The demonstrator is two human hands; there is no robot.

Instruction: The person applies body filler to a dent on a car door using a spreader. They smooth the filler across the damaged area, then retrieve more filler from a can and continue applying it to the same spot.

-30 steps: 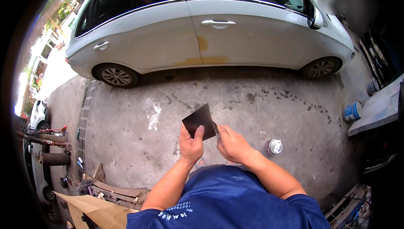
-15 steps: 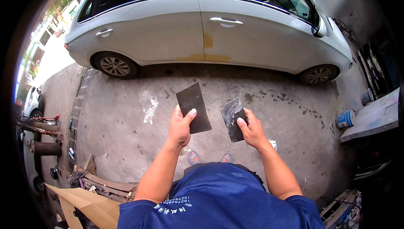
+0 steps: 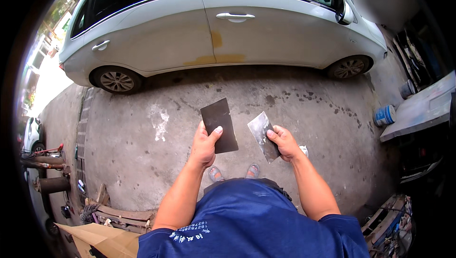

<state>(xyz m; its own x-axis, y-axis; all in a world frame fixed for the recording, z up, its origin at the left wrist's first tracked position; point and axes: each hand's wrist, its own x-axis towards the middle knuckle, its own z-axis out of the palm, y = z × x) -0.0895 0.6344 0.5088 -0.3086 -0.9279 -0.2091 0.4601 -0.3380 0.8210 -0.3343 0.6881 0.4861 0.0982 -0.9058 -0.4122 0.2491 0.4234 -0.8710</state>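
Note:
My left hand [image 3: 204,144] grips a dark, flat rectangular sheet [image 3: 218,118], thumb on its face and fingers behind. My right hand [image 3: 285,141] is closed on a smaller rectangular plate [image 3: 261,127], dark with pale, shiny smears, held a little apart from the sheet. Both are held out at waist height, over the stained concrete floor [image 3: 242,92]. Beyond them stands a white car [image 3: 266,30], side-on, with yellowish patches [image 3: 216,39] where its two doors meet. My sandalled feet show below my hands.
A blue-and-white bucket [image 3: 384,115] stands by a pale panel [image 3: 418,101] on the right. A floor grate [image 3: 83,134], pipe stands [image 3: 52,184], a second white car [image 3: 33,132] and cardboard [image 3: 104,241] lie leftward. Wooden pieces [image 3: 387,220] sit at lower right; a pale can is partly behind my right hand.
A second ago the two pieces were together in my hands; they have since been drawn apart and stay so. The view has shifted slightly against the car.

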